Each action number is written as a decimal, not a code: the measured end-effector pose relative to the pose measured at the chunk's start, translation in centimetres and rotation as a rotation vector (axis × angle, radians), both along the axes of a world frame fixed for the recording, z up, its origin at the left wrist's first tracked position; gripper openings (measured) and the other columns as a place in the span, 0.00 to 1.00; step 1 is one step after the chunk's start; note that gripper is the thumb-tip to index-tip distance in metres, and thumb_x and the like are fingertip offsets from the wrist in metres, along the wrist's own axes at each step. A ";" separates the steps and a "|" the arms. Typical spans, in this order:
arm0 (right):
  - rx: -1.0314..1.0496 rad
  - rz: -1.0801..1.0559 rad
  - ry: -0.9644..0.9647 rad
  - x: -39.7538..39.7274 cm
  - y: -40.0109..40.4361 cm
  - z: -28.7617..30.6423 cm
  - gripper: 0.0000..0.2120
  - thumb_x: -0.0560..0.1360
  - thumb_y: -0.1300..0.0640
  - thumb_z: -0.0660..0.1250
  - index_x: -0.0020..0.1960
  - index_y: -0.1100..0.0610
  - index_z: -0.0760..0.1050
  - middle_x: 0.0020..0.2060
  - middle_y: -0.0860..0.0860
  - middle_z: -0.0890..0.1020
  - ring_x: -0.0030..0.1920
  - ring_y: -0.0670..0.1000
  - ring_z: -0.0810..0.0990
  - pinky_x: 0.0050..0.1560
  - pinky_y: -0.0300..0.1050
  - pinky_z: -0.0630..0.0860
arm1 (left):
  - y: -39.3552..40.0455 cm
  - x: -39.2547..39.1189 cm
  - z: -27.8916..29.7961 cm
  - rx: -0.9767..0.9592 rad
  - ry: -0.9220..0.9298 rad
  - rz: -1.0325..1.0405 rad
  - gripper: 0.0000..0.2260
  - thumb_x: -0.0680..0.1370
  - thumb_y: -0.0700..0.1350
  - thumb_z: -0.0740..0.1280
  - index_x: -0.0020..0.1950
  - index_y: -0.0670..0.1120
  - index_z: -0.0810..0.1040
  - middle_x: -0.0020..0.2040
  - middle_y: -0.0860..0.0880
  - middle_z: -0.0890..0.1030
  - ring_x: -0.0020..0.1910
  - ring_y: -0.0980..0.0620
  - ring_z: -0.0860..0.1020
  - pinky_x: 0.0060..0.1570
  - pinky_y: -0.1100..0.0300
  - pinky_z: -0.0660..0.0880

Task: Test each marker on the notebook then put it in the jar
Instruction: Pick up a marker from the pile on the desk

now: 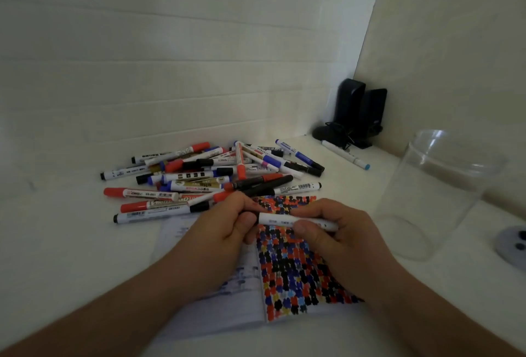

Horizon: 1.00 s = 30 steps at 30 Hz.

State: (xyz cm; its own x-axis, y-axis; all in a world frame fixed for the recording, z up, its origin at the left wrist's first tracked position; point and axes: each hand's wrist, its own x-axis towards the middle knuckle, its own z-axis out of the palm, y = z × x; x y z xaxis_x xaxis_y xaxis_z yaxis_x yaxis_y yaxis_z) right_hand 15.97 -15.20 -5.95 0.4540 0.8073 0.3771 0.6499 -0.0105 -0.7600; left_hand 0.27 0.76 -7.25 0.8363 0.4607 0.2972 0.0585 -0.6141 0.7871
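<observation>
An open notebook (287, 277) lies in front of me, its right page covered with red, blue and black marker dabs. Over it I hold a white-barrelled marker (281, 219) level. My right hand (333, 234) grips the barrel. My left hand (227, 228) pinches the marker's left end, where the cap is hidden under my fingers. A heap of several markers (216, 177) with red, blue and black caps lies beyond the notebook. The clear glass jar (435, 194) stands to the right with nothing in it.
A lone marker with a light-blue cap (345, 155) lies near the back right. Two black speakers (360, 113) with cables stand in the corner. A grey round object (512, 244) sits at the right edge. White walls close off the back and right.
</observation>
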 end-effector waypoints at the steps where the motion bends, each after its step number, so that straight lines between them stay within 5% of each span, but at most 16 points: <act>1: -0.005 0.002 -0.011 -0.1 0.0 0.1 0.08 0.73 0.42 0.67 0.51 0.36 0.80 0.38 0.39 0.84 0.35 0.42 0.78 0.35 0.32 0.73 | 0.0 0.0 0.0 0.062 -0.008 0.013 0.10 0.86 0.46 0.57 0.48 0.55 0.74 0.41 0.55 0.78 0.32 0.57 0.72 0.33 0.64 0.69; 5: -0.054 0.038 -0.034 0.1 -0.5 0.4 0.04 0.77 0.47 0.71 0.49 0.38 0.82 0.40 0.41 0.84 0.37 0.44 0.79 0.37 0.35 0.74 | 0.1 -0.7 0.3 0.195 0.003 -0.019 0.09 0.85 0.46 0.58 0.49 0.58 0.72 0.42 0.59 0.78 0.34 0.55 0.73 0.32 0.65 0.68; 8: -0.214 0.104 -0.310 -0.7 -0.4 1.0 0.06 0.81 0.49 0.67 0.45 0.44 0.77 0.37 0.43 0.79 0.40 0.43 0.77 0.38 0.35 0.69 | -0.8 -0.6 0.7 0.149 0.095 -0.176 0.08 0.85 0.44 0.62 0.56 0.58 0.72 0.44 0.60 0.80 0.39 0.60 0.78 0.38 0.66 0.74; 10: -0.260 0.134 -0.375 -1.5 0.0 1.9 0.02 0.82 0.50 0.64 0.53 0.43 0.74 0.36 0.41 0.78 0.38 0.43 0.77 0.36 0.36 0.68 | -1.2 -0.2 0.8 0.100 0.056 -0.186 0.09 0.83 0.45 0.65 0.57 0.59 0.70 0.50 0.60 0.83 0.50 0.63 0.81 0.47 0.65 0.78; 13: -0.218 0.108 -0.318 -1.5 -1.2 4.5 0.19 0.84 0.50 0.62 0.71 0.33 0.65 0.38 0.43 0.82 0.34 0.45 0.78 0.35 0.39 0.75 | 0.1 0.1 1.1 0.070 -0.063 -0.017 0.10 0.81 0.47 0.67 0.54 0.61 0.69 0.49 0.61 0.81 0.52 0.64 0.79 0.46 0.69 0.74; 15: -0.037 0.002 -0.287 -0.9 -3.2 7.3 0.24 0.83 0.53 0.63 0.71 0.30 0.62 0.41 0.44 0.83 0.33 0.46 0.79 0.34 0.37 0.76 | 1.8 -0.1 0.7 0.240 -0.085 0.125 0.05 0.80 0.50 0.67 0.54 0.59 0.72 0.50 0.61 0.77 0.51 0.62 0.74 0.47 0.65 0.71; 18: 0.449 -0.224 -0.258 0.8 -6.8 12.3 0.20 0.83 0.62 0.65 0.68 0.41 0.69 0.42 0.51 0.85 0.34 0.50 0.81 0.36 0.44 0.80 | 4.2 0.0 -0.5 0.558 -0.036 0.347 0.05 0.79 0.50 0.69 0.55 0.56 0.79 0.54 0.54 0.77 0.54 0.51 0.71 0.53 0.51 0.70; 21: 0.685 -0.398 -0.306 4.1 -9.6 15.5 0.14 0.84 0.62 0.61 0.63 0.45 0.66 0.46 0.51 0.84 0.40 0.55 0.83 0.42 0.52 0.82 | 5.1 0.5 -1.5 0.676 0.073 0.467 0.16 0.74 0.52 0.65 0.58 0.50 0.83 0.52 0.47 0.80 0.51 0.42 0.74 0.48 0.45 0.72; 23: 0.602 -0.506 -0.374 6.3 -10.5 15.4 0.12 0.84 0.57 0.61 0.60 0.42 0.64 0.49 0.46 0.84 0.44 0.54 0.84 0.47 0.57 0.82 | 5.1 0.6 -1.9 0.738 0.146 0.486 0.20 0.74 0.54 0.63 0.60 0.47 0.83 0.50 0.45 0.80 0.49 0.40 0.75 0.44 0.45 0.74; 26: 0.213 -0.594 -0.462 8.2 -10.6 12.7 0.11 0.83 0.53 0.66 0.61 0.42 0.69 0.47 0.40 0.83 0.46 0.47 0.83 0.51 0.53 0.81 | 5.0 0.6 -2.2 0.799 0.201 0.470 0.19 0.74 0.53 0.63 0.59 0.47 0.84 0.50 0.45 0.80 0.47 0.40 0.76 0.42 0.47 0.74; 30: 0.009 -0.558 -0.574 8.2 -10.0 9.3 0.07 0.83 0.49 0.63 0.59 0.48 0.75 0.43 0.45 0.84 0.44 0.51 0.81 0.52 0.57 0.78 | 4.7 0.6 -2.2 0.812 0.182 0.475 0.17 0.75 0.52 0.62 0.57 0.49 0.85 0.49 0.47 0.81 0.47 0.42 0.77 0.43 0.48 0.74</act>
State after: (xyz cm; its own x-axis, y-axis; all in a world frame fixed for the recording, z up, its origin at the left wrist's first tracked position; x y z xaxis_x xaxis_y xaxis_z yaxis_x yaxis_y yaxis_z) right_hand 24.16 -25.16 3.39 0.5233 0.5138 0.6799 0.8401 -0.4449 -0.3104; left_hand 0.88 5.46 -9.47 0.6803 0.4739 0.5591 0.5212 -0.8491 0.0857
